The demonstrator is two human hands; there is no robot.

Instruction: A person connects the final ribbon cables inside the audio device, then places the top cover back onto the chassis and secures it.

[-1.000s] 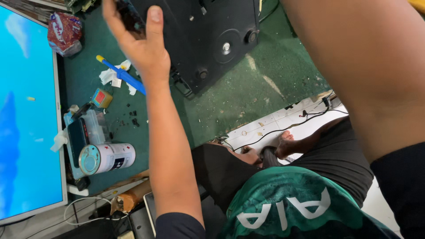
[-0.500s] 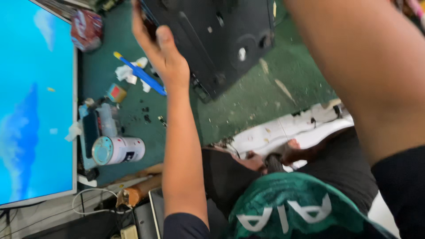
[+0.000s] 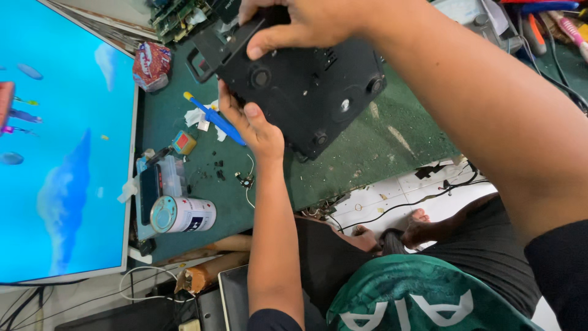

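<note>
Hands both on a black plastic device casing with round feet and screw holes (image 3: pixel 306 79), which sits tilted over the green work mat (image 3: pixel 367 159). My left hand (image 3: pixel 251 125) cups the casing's near lower edge, thumb laid up against its side, the other fingers tucked beneath it where I cannot tell how they lie. My right hand (image 3: pixel 306 24) clamps the far upper corner from above, thumb pressed flat on the black face, fingers curled over the edge and out of sight. Just beside the left fingers, touching or nearly so, lies a blue-handled brush with a yellow tip (image 3: pixel 214 117) across scraps of white paper (image 3: pixel 197 116). Farther out from that hand: a small red-and-yellow square block (image 3: pixel 182 142), a clear plastic box (image 3: pixel 160 184), and a white cylindrical can lying on its side (image 3: pixel 182 214). Beyond those, well apart from both hands, a flat screen showing bright blue (image 3: pixel 61 153). Near the right fingers, at the mat's far edge, a green circuit board (image 3: pixel 174 15) and a crumpled red-and-white wrapper (image 3: pixel 151 64).
</note>
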